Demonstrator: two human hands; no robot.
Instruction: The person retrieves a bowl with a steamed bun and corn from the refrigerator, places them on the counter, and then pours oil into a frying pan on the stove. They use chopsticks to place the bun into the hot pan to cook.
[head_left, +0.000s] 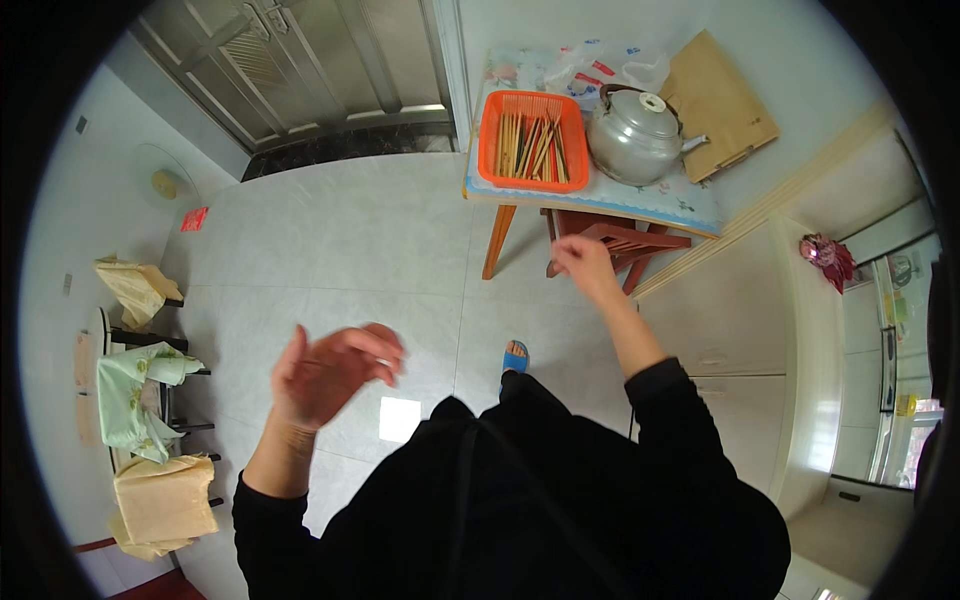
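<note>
My left hand (337, 371) hangs over the floor at left, its thumb raised and its fingers half bent and apart. Nothing shows in it. My right hand (585, 264) is blurred and reaches forward with loosely curled fingers; I see nothing in it. In the picture it overlaps a reddish-brown folding wooden chair (611, 234) under the table. Nearest ahead is the small table (517, 196) with a flowered cover. On it stands an orange plastic basket (583, 161) of chopsticks (517, 150). Beside the basket is a metal kettle (634, 139).
A wooden cutting board (716, 105) leans behind the kettle, near a plastic bag (607, 71). White cabinets (712, 330) run along the right. A metal door (322, 67) closes off the far left. Cloth-covered chairs (165, 499) line the left wall. One blue slipper (514, 358) shows below me.
</note>
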